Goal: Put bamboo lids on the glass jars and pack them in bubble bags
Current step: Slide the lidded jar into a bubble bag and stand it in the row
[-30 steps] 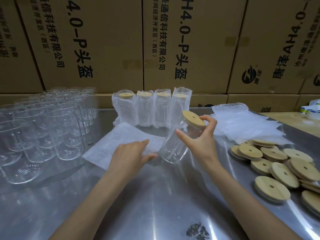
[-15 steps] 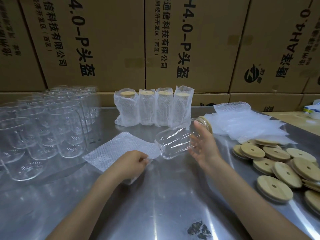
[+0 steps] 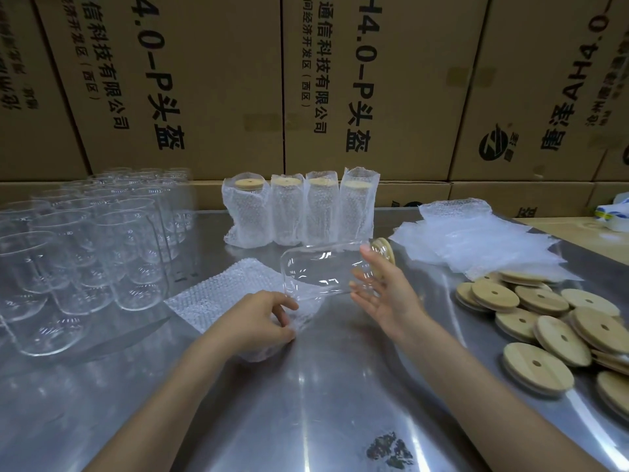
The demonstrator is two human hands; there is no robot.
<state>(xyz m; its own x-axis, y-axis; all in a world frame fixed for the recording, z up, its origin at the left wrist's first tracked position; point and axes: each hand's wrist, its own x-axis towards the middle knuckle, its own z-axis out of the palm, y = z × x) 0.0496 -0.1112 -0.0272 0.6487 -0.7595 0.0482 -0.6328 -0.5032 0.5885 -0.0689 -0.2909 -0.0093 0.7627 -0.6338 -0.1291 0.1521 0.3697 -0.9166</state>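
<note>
Where the desk (image 3: 306,403) meets the wall of cardboard boxes (image 3: 204,80), four bagged jars (image 3: 301,207) stand upright in a row, touching, each with a bamboo lid showing at the bag mouth; to the left, a crowd of bare glass jars (image 3: 85,250), too many and too overlapped to count; to the right, a pile of flat bubble bags (image 3: 476,243), number not countable; nearer, a heap of loose bamboo lids (image 3: 544,321), at least ten visible, some cut off by the frame edge, each with a small centre hole. One lidded jar (image 3: 316,270) lies tipped on its side above the desk, base toward the left, its lid (image 3: 383,255) toward the right. Right hand (image 3: 384,294): fingers spread and nearly straight, palm against the jar's lid end, supporting it rather than wrapping it. Left hand (image 3: 258,318): fingers curled, pinching the open edge of one bubble bag (image 3: 221,291) that lies flat on the desk; the jar's base sits just at that bag mouth, whether inside it cannot be told. A dark stain (image 3: 389,449) marks the near desk.
</note>
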